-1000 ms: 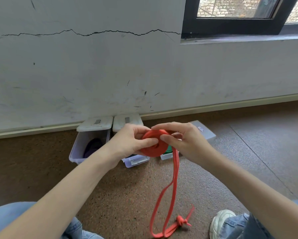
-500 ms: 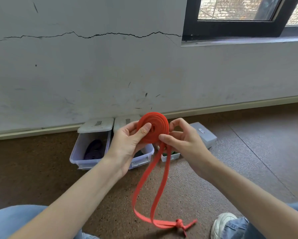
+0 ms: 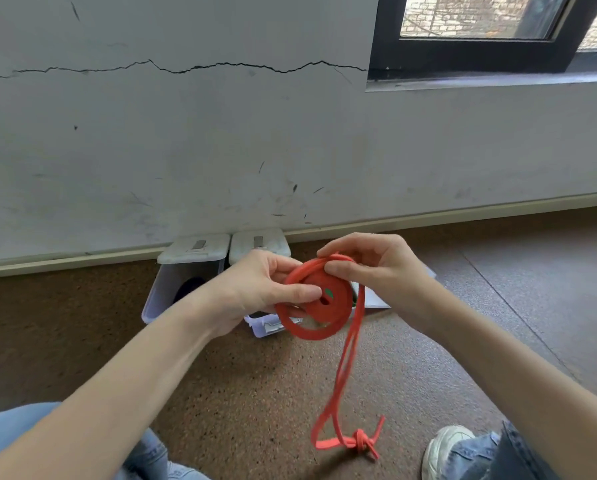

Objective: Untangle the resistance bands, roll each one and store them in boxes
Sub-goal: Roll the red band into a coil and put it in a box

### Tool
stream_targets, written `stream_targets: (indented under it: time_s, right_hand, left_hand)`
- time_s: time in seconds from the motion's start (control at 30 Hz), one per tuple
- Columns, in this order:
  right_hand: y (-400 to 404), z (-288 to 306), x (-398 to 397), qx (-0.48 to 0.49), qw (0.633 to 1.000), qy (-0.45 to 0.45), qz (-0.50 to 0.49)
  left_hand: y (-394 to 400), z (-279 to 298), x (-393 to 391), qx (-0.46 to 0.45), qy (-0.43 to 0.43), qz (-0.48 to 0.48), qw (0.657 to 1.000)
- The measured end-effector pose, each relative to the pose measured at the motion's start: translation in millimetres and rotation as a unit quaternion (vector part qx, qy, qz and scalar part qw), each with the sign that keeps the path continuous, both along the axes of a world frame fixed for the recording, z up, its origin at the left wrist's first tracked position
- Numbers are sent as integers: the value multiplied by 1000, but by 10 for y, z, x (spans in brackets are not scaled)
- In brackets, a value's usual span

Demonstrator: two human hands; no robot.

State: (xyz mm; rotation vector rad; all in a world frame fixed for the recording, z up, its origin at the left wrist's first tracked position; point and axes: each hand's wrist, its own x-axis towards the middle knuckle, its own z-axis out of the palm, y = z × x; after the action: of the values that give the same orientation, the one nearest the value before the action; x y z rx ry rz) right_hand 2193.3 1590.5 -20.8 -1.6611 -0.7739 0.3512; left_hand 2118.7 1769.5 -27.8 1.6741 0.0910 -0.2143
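Both forearms reach forward from the lower corners and meet in the middle, bare to the elbow. The left hand (image 3: pixel 255 289) holds the rolled part of the red band (image 3: pixel 324 299) from the left, its thumb laid flat across the face of the coil and its other fingers curled behind it. The right hand (image 3: pixel 376 268) arches over the top of the coil, thumb and forefinger pinching the loose strap against the coil's upper edge, the rest of its fingers bent above. The band is a flat, matte, rubbery strip wound into a disc with a small hole at its centre; one outer turn hangs slack under the disc. From just right of the right fingers, the doubled free length drops down and ends in a knot (image 3: pixel 359 441) with short tails, low over the speckled brown cork-like floor (image 3: pixel 255 393). Behind the fingers, against the cracked, scuffed white wall (image 3: pixel 186 150), stand pale translucent plastic boxes (image 3: pixel 172 285) with white lids tilted open.
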Motion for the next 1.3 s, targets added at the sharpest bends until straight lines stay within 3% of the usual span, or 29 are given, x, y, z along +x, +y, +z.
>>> stream_targets:
  time_s: [0.17, 0.3, 0.4, 0.57, 0.8, 0.97, 1.3]
  right_hand:
    - [-53, -1, 37, -11, 999, 29, -17]
    - [-51, 33, 60, 23, 999, 17, -38]
    - [-40, -14, 55, 27, 996, 22, -77]
    - [-131, -13, 120, 46, 990, 43, -129]
    - [-115, 38, 121, 33, 996, 58, -59]
    - [-21, -104, 6, 61, 989, 136, 10]
    - [63, -245, -53, 50, 986, 153, -50]
  left_hand:
    - [-32, -93, -18, 47, 13, -25, 999]
    - [-148, -227, -17, 184, 0, -48, 982]
    - [-171, -279, -2, 224, -5, -56, 973]
    - [-46, -168, -25, 97, 23, -49, 994]
    - [186, 103, 10, -117, -50, 119, 985]
    - [70, 36, 49, -158, -64, 170, 971]
    - [-143, -178, 72, -249, -39, 239, 938]
